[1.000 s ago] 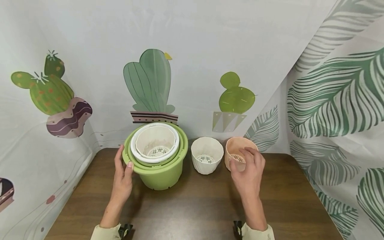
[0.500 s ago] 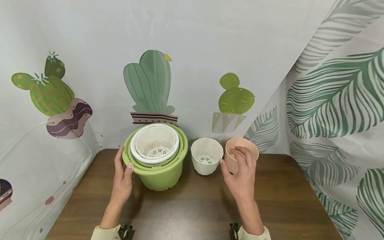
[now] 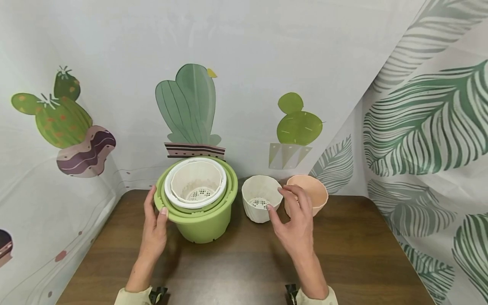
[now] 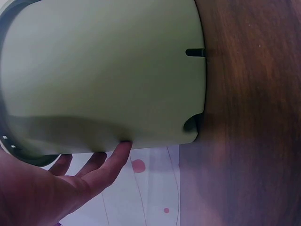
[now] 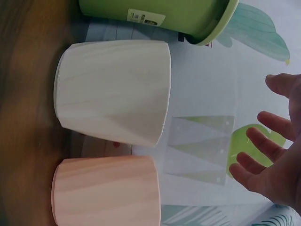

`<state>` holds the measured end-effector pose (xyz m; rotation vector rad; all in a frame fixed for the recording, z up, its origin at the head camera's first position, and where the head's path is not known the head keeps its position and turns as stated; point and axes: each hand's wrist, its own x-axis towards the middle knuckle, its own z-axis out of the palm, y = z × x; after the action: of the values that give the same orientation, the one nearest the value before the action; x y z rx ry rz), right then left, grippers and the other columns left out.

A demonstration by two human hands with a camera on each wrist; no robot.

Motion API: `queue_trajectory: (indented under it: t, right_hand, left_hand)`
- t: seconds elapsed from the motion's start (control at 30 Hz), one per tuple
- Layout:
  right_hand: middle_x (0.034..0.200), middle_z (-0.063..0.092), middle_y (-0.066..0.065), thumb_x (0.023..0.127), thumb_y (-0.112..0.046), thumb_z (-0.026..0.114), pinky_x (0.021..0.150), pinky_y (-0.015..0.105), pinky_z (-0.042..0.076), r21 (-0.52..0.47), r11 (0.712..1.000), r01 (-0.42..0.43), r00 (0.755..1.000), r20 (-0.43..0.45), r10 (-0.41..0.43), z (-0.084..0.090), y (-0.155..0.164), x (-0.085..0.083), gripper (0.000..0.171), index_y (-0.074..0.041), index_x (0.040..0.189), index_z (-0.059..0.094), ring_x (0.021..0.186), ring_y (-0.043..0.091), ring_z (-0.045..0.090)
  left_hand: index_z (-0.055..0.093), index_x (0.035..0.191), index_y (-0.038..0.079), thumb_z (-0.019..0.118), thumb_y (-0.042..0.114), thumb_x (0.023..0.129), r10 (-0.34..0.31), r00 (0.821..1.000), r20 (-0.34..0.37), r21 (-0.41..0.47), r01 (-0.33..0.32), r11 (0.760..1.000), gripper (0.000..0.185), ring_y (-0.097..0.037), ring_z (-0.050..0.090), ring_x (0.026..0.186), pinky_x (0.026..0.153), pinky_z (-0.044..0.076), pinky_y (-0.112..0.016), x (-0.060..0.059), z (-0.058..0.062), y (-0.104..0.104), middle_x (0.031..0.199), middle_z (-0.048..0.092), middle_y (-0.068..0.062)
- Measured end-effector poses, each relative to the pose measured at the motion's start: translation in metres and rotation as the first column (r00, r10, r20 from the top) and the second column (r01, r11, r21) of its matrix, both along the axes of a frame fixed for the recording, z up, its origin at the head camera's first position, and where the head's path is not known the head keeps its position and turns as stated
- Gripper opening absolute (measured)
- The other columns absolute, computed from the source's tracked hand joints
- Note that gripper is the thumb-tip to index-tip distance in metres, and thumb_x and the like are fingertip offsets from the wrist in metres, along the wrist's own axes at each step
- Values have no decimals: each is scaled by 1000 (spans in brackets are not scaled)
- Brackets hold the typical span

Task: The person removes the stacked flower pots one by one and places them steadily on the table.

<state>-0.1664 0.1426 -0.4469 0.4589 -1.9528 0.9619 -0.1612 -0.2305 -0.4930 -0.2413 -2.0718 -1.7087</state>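
Lighting: bright, even and diffuse throughout; no single source is seen. Glare: a dull sheen is noted on the counter [image 3: 244, 262] in front of the green pot [image 3: 202, 220]. Shadows: soft, short ones are cast on the wood below the green pot and beside both forearms. Head view: sharp at the centre; wide-angle bending is seen toward the edges, far from the green pot. Left wrist view: the green pot [image 4: 103, 75] fills the frame, slightly soft; the left hand [image 4: 51, 188] below it is dim and blurred. Right wrist view: the counter edge beside the white pot [image 5: 113, 89] is out of focus and dark.
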Motion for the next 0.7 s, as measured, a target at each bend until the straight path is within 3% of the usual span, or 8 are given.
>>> queue_trajectory:
  t: [0.3, 0.7]
  right_hand:
    - [129, 66, 18, 82, -13, 86, 111, 43, 38, 16, 999, -48, 999, -3, 48, 2, -13, 1, 49, -5, 128, 73, 126, 41, 56]
    - [129, 67, 15, 81, -12, 85, 112, 45, 40, 55, 988, -146, 988, -36, 148, 6, -33, 1, 50, -5, 129, 73, 124, 38, 59]
  left_hand:
    - [16, 171, 26, 39, 11, 115, 16, 1000, 6, -13, -16, 1000, 63, -7, 55, 127, 86, 57, -16, -1, 0, 0, 173, 23, -3]
    - [15, 171, 26, 38, 11, 115, 11, 1000, 1, -6, -11, 1000, 63, -7, 53, 132, 88, 56, -15, 0, -1, 0, 173, 22, -3]
